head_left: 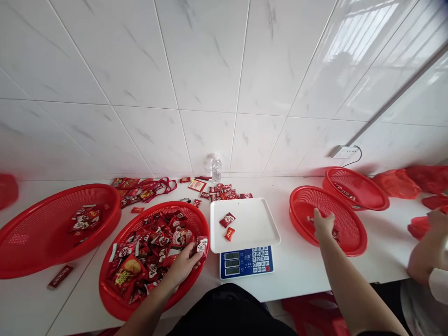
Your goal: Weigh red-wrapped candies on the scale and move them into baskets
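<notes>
My left hand (184, 263) is closed on a red snack packet (202, 246) with white lettering, held over the right rim of a red basket (105, 282) full of similar packets. To the right, my right hand (324, 223) reaches into another red basket (357, 240), fingers apart; some packets (336, 234) lie beneath it, and its fingertips are partly hidden. Between the two baskets stands a digital scale (247, 262) with a white tray (257, 219). On the tray lie a dark red packet (227, 220) and a smaller red packet (229, 234).
A wide red basket (31, 228) holding some packets stands far left, near a loose red bar (60, 276). Small packets (226, 192) and a clear bottle (216, 169) line the wall. Another basket (376, 198) and a co-worker's arm (425, 247) are at right.
</notes>
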`<control>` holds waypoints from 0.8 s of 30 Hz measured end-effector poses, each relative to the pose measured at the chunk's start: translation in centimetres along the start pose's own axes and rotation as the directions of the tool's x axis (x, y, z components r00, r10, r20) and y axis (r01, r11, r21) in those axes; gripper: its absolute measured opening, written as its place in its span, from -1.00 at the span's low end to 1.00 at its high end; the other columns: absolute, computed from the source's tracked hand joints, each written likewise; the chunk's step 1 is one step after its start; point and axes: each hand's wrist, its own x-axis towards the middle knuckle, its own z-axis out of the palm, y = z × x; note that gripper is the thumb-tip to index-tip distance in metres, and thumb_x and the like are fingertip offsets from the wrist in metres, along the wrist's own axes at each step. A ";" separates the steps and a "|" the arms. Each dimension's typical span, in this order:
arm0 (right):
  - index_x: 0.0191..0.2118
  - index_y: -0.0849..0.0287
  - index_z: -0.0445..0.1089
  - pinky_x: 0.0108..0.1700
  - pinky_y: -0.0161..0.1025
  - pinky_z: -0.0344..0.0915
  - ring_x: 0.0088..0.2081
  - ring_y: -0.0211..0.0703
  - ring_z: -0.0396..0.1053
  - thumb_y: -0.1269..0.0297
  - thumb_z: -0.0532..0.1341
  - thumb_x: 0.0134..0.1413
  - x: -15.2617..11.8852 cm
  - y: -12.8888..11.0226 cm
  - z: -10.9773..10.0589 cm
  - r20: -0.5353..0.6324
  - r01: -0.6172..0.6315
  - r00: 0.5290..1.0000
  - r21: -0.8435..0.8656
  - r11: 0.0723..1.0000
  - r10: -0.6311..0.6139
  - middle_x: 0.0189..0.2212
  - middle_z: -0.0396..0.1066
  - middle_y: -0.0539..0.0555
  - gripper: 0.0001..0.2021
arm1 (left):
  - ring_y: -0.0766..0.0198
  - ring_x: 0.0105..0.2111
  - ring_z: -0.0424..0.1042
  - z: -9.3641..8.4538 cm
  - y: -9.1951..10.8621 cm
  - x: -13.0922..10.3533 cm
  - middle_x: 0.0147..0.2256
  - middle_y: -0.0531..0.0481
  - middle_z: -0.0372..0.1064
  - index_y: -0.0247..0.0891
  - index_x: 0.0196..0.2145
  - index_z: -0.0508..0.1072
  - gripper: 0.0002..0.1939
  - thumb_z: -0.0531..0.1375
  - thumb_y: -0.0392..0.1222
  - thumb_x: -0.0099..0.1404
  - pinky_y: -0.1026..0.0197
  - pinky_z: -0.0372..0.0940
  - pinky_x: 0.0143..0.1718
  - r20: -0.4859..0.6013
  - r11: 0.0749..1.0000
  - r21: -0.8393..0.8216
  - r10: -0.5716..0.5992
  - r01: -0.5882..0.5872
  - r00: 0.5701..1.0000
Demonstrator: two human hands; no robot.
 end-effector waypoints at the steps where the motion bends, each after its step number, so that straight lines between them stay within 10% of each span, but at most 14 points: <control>1: 0.20 0.06 -0.04 0.19 0.03 0.04 0.25 0.11 -0.12 0.02 0.32 -0.24 -1.5 0.3 1.7 0.065 0.088 0.994 -0.061 0.994 -0.084 0.28 -0.19 0.21 -0.14 | 0.18 -0.28 0.43 0.0 -0.1 -0.1 -0.25 -0.03 0.46 -0.22 -0.08 0.35 -0.54 0.17 0.03 0.09 0.23 0.32 -0.29 0.000 1.000 0.000 -0.001 0.001 1.000; 5: 0.01 0.06 0.32 0.24 -0.04 -0.06 0.23 0.07 -0.03 0.02 0.33 -0.27 -9.8 3.0 9.5 0.461 0.362 0.848 -0.139 0.922 -0.263 0.18 0.12 0.12 -0.38 | 0.17 -0.23 0.42 0.0 -0.3 -0.3 -0.21 -0.06 0.45 -0.23 -0.08 0.35 -0.56 0.16 0.01 0.11 0.22 0.31 -0.25 0.025 0.999 -0.021 0.026 -0.026 0.999; 6: -0.01 0.03 0.35 0.24 -0.04 -0.07 0.24 0.07 -0.04 0.03 0.35 -0.29 -12.0 3.8 11.3 0.585 0.443 0.760 -0.146 0.885 -0.284 0.19 0.11 0.09 -0.39 | 0.18 -0.22 0.41 0.1 -0.4 -0.4 -0.20 -0.06 0.44 -0.24 -0.08 0.35 -0.56 0.15 0.01 0.12 0.22 0.30 -0.24 0.038 0.999 -0.025 0.042 -0.041 0.998; 8: 0.16 -0.08 0.14 0.25 0.08 -0.25 0.30 0.06 -0.28 -0.09 0.22 -0.11 -15.8 5.2 14.1 0.890 0.799 0.385 -0.189 0.570 -0.245 0.30 -0.15 0.04 -0.34 | 0.19 -0.24 0.41 0.0 -0.7 -0.5 -0.19 -0.06 0.43 -0.25 -0.08 0.34 -0.56 0.15 0.01 0.12 0.21 0.29 -0.22 0.050 0.998 -0.017 0.066 -0.065 0.997; 11: 0.26 -0.10 -0.08 0.23 0.16 -0.38 0.31 0.06 -0.44 -0.19 0.08 -0.01 -19.0 6.5 16.3 0.984 0.946 0.166 -0.141 0.291 -0.062 0.33 -0.31 0.04 -0.27 | 0.20 -0.29 0.39 -0.4 -1.2 -0.7 -0.23 -0.05 0.43 -0.25 -0.08 0.35 -0.54 0.15 0.05 0.11 0.21 0.27 -0.24 0.023 0.998 0.021 0.065 -0.066 0.998; 17: 0.05 -0.03 0.27 0.18 0.05 -0.12 0.19 0.02 -0.01 0.02 -0.03 0.18 -18.6 7.5 16.2 0.972 0.916 0.206 -0.151 0.372 -0.113 0.14 0.19 0.10 -0.62 | 0.17 -0.30 0.37 -1.1 -2.5 -1.5 -0.29 -0.05 0.43 -0.26 -0.09 0.37 -0.47 0.18 0.11 0.06 0.20 0.24 -0.26 0.004 0.999 0.000 0.035 -0.035 0.999; 24: -0.23 0.05 0.35 -0.22 -0.13 0.28 -0.27 -0.04 0.38 -0.01 0.09 0.06 -17.0 8.1 14.9 0.811 0.641 0.556 -0.278 0.716 -0.183 -0.32 0.44 0.07 -0.72 | 0.17 -0.27 0.37 -0.7 -2.9 -1.0 -0.27 -0.07 0.42 -0.28 -0.10 0.36 -0.49 0.16 0.11 0.08 0.18 0.23 -0.21 0.013 0.998 0.002 0.062 -0.062 0.998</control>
